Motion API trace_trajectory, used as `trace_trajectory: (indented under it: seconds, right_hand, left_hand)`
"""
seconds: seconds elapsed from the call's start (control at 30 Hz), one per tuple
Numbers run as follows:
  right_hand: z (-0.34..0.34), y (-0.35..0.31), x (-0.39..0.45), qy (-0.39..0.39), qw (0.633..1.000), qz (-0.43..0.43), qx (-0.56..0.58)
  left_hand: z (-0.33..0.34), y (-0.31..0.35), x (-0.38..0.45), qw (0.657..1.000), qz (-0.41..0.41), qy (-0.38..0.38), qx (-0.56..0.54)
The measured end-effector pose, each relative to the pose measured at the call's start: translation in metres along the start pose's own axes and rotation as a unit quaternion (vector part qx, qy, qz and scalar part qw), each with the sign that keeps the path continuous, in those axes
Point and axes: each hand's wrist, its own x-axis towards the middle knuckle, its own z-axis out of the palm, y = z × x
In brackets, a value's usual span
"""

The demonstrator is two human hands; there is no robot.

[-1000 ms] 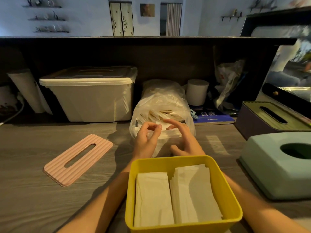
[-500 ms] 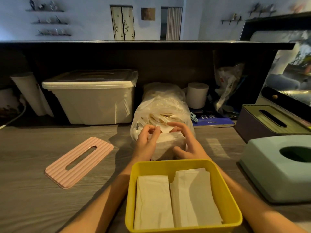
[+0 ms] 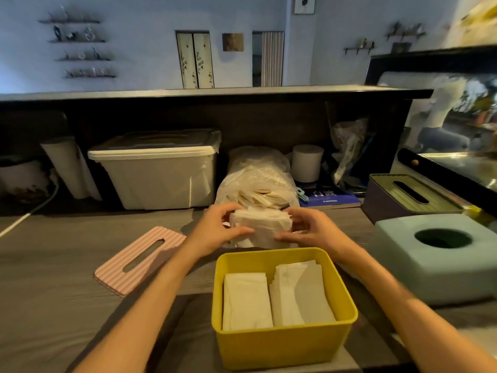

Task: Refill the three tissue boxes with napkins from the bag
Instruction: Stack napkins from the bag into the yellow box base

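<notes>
A clear plastic bag point(image 3: 258, 179) of napkins lies on the wooden counter, its mouth facing me. My left hand point(image 3: 217, 230) and my right hand point(image 3: 306, 230) grip a white stack of napkins point(image 3: 261, 224) between them, just in front of the bag's mouth. Below the hands stands an open yellow tissue box point(image 3: 285, 343) with two piles of napkins inside. Its pink ribbed lid point(image 3: 139, 259) lies flat to the left. A light green tissue box point(image 3: 441, 262) with a round hole sits at the right. Behind it is a dark purple box point(image 3: 408, 197) with a slotted lid.
A large lidded white storage bin point(image 3: 158, 170) stands at the back left beside a paper roll point(image 3: 70, 168). A tissue roll point(image 3: 308, 162), a blue book point(image 3: 328, 197) and a crumpled bag point(image 3: 347, 146) are behind the napkin bag. A raised dark shelf runs along the back.
Both hands have closed round a stack of napkins at the bag's mouth and drawn it out towards me. The view has tilted down a little.
</notes>
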Motion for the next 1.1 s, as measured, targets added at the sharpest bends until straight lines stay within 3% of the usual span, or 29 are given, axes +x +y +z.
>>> trace_trajectory:
  seconds: [0.13, 0.27, 0.33, 0.43, 0.53, 0.63, 0.73, 0.87, 1.1]
  right_hand:
    - [-0.015, -0.044, -0.005, 0.021, 0.999, -0.044, 0.023]
    - [-0.023, -0.090, -0.015, -0.001, 0.998, -0.026, 0.057]
    - [-0.019, -0.107, -0.022, -0.017, 0.992, 0.016, 0.124]
    - [-0.007, -0.121, -0.038, -0.038, 0.941, 0.148, 0.301]
    - [0.002, -0.125, -0.060, -0.094, 0.907, 0.216, 0.348]
    - [0.011, -0.124, -0.077, -0.104, 0.913, 0.231, 0.319]
    - [0.020, -0.118, -0.081, -0.103, 0.919, 0.258, 0.280]
    - [0.028, -0.111, -0.081, -0.132, 0.922, 0.294, 0.215]
    - [0.039, -0.114, -0.074, -0.204, 0.928, 0.312, 0.010]
  left_hand:
    - [-0.026, 0.039, -0.011, 1.000, 0.007, -0.018, 0.007]
    - [-0.038, 0.083, -0.032, 0.999, -0.012, -0.028, -0.023]
    - [-0.040, 0.096, -0.042, 0.997, -0.022, -0.027, -0.067]
    - [-0.038, 0.104, -0.061, 0.991, -0.047, -0.023, -0.126]
    - [-0.030, 0.101, -0.080, 0.984, -0.082, -0.022, -0.155]
    - [-0.025, 0.096, -0.095, 0.982, -0.114, -0.034, -0.148]
    - [-0.024, 0.091, -0.106, 0.990, -0.125, -0.020, -0.063]
    - [-0.032, 0.085, -0.115, 0.997, -0.063, 0.028, 0.034]
    - [-0.028, 0.090, -0.124, 0.970, 0.024, -0.115, 0.213]
